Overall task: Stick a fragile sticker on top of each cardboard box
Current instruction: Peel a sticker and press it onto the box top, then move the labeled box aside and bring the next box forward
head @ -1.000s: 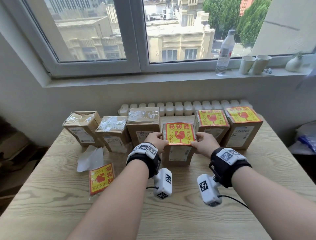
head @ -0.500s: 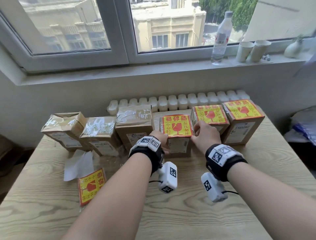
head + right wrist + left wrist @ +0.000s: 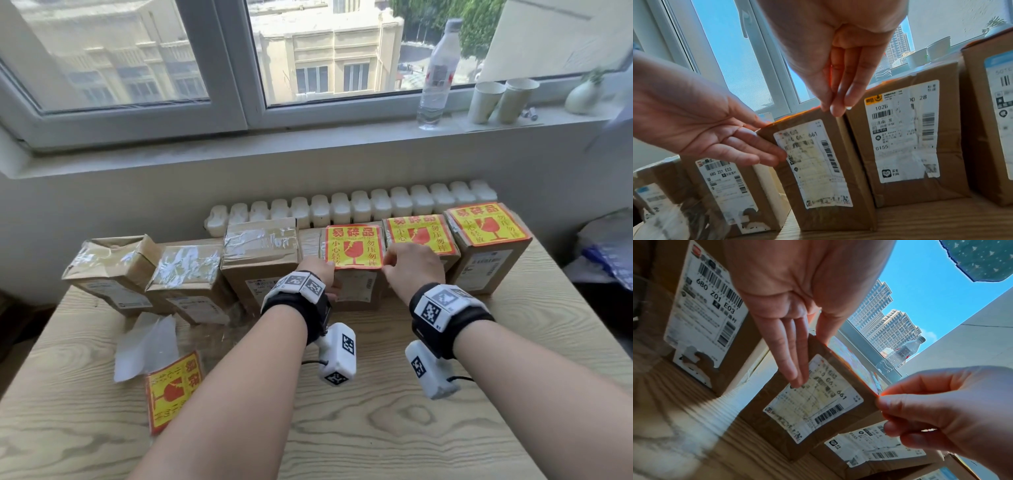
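Boxes: six cardboard boxes in a row across the middle of the head view, on the table [image 3: 428, 428].
Fourth box [image 3: 356, 291]: centre of the frame, a fragile sticker [image 3: 354, 246] on its top.
Left hand [image 3: 317, 270]: fingers [image 3: 789, 356] straight against the box front, thumb at the sticker's near left corner.
Right hand [image 3: 412, 265]: fingers [image 3: 840, 100] pinch the sticker's near right corner.
Stickered already: the two boxes at right (upper right of centre).
Spare sticker [image 3: 173, 389]: lower left on the table, beside white backing paper [image 3: 147, 346].
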Demonstrator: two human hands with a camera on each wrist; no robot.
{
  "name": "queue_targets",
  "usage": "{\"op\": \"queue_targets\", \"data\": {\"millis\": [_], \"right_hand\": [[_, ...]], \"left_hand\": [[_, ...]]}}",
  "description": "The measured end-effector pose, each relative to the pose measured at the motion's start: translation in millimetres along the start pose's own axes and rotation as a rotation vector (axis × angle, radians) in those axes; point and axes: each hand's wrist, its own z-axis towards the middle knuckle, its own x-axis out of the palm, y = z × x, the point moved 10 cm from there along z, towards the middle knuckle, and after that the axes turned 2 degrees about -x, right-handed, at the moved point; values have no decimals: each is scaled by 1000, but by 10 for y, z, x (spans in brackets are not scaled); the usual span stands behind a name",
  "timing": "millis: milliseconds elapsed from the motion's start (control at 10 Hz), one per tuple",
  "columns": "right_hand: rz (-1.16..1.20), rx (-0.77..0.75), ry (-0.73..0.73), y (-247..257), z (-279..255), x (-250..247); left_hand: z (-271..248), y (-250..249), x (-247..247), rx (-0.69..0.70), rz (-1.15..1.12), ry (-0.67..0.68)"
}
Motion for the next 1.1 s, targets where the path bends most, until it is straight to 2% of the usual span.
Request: {"op": "queue_targets", "data": {"millis": [200, 300, 500, 700, 900, 1000, 1100], "right_hand": [[52, 24, -1, -43, -83, -18], [92, 23, 2, -55, -171, -63], [127, -33, 3, 88, -322, -136], [165, -117, 40, 482, -409, -81], [197, -171, 52, 969, -367, 18], [235, -151, 56, 1156, -296, 134], [271, -128, 86, 1320, -249, 298]], "left_hand": [[-72, 32, -38, 13, 36, -8], [-184, 36, -134, 30, 56, -65], [-494, 23, -295, 55, 28, -96], [-680, -33, -901, 183, 59, -338], [-889, -165, -1701, 269, 217, -599], [-773, -149, -1929, 265, 240, -593], [-562, -101, -2010, 241, 228, -498]]}}
